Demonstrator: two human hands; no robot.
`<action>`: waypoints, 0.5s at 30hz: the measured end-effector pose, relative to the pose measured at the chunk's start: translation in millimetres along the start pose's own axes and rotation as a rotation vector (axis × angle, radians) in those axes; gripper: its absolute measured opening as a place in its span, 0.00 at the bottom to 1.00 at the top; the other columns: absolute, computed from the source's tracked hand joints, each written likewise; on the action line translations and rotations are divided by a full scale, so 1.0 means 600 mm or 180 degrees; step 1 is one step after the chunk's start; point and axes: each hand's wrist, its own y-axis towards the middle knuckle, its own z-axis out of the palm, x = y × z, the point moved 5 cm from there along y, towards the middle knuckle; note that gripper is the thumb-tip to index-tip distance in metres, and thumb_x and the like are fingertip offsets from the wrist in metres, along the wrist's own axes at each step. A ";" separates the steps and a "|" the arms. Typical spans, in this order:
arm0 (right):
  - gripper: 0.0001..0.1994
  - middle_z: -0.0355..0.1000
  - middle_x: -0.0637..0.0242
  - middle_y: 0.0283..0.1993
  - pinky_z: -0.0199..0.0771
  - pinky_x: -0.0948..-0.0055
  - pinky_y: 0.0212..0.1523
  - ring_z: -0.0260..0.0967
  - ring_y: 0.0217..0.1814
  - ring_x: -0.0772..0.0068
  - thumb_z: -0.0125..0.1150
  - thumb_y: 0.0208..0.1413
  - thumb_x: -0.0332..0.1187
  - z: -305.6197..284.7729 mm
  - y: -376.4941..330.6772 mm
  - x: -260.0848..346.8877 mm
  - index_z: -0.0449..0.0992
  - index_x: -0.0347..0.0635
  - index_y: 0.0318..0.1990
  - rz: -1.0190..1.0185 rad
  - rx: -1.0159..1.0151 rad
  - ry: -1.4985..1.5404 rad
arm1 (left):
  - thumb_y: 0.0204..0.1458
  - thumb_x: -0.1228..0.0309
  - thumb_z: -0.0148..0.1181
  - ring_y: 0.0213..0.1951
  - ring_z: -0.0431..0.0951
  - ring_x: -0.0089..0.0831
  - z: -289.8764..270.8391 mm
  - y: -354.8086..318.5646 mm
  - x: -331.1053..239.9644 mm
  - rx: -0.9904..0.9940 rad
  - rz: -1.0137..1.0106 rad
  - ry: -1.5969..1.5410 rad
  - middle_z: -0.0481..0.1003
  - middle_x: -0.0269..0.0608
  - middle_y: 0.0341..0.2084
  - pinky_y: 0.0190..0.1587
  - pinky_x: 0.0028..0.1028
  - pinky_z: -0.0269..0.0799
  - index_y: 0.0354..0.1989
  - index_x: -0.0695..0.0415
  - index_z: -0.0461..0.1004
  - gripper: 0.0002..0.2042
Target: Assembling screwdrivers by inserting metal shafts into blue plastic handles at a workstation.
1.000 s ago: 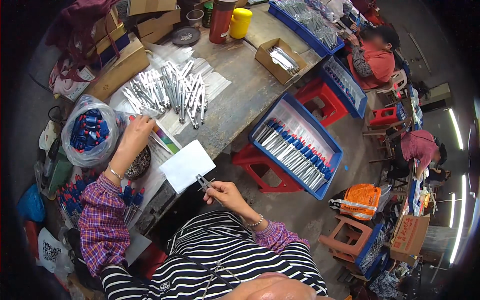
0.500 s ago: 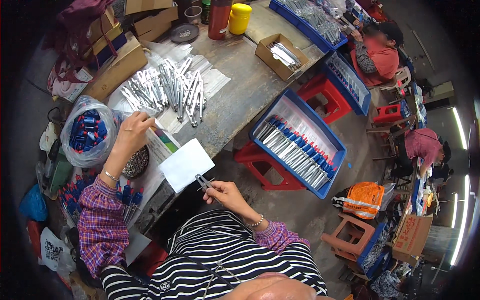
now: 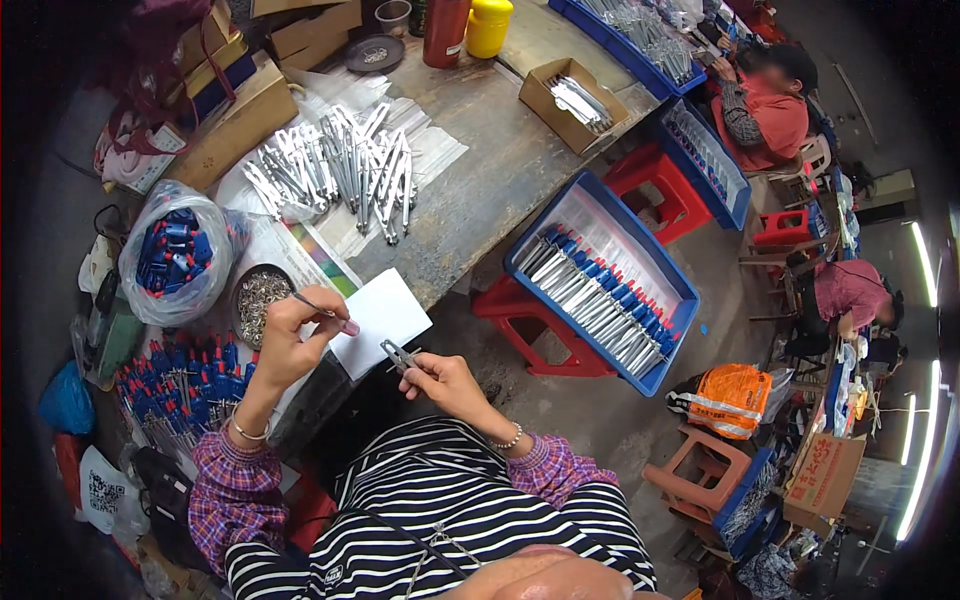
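My right hand [image 3: 445, 386] grips a slim silver metal part [image 3: 398, 354] with a forked end, over the edge of a white pad [image 3: 384, 318]. Beside the pad's left edge, my left hand [image 3: 293, 338] is closed in a pinch. A thin dark piece runs along its fingers; what it is I cannot make out. Just left of that hand sits a round dish [image 3: 262, 298] full of small metal bits. Further back on the table lies a pile of silver metal parts [image 3: 345, 165]. A clear plastic bag [image 3: 177, 250] holds blue plastic pieces with red bits.
Right of the table, a blue tray [image 3: 597, 283] of blue-and-silver pieces rests on a red stool [image 3: 540, 333]. More such pieces [image 3: 180, 385] stand by my left forearm. An open carton [image 3: 573, 103] and a yellow jar [image 3: 488, 28] stand behind. Other people sit at the right.
My left hand has come from above the small dish to beside the white pad, its fingers now pinched. My right hand stays nearly in place with the metal part.
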 end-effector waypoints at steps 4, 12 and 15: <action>0.09 0.74 0.65 0.27 0.71 0.83 0.29 0.71 0.26 0.82 0.52 0.57 0.28 0.005 0.003 -0.002 0.74 0.30 0.32 0.0000 0.0001 0.0000 | 0.42 0.87 0.55 0.31 0.75 0.26 0.007 -0.004 0.003 -0.0039 0.0174 0.0587 0.72 0.40 0.28 0.34 0.21 0.70 0.28 0.65 0.72 0.06; 0.08 0.74 0.65 0.27 0.71 0.82 0.29 0.71 0.27 0.81 0.52 0.57 0.28 0.009 0.010 0.003 0.74 0.30 0.33 0.0000 0.0007 0.0014 | 0.45 0.85 0.54 0.34 0.77 0.27 0.017 -0.017 0.043 -0.0039 -0.0032 0.0299 0.73 0.39 0.28 0.37 0.22 0.72 0.35 0.65 0.71 0.08; 0.08 0.74 0.65 0.27 0.71 0.82 0.29 0.71 0.27 0.81 0.52 0.57 0.28 0.011 0.014 0.009 0.74 0.30 0.33 -0.0006 0.0050 -0.0097 | 0.44 0.81 0.57 0.28 0.74 0.24 0.023 -0.023 0.048 -0.0253 -0.0070 0.0162 0.73 0.39 0.28 0.31 0.22 0.69 0.34 0.63 0.71 0.07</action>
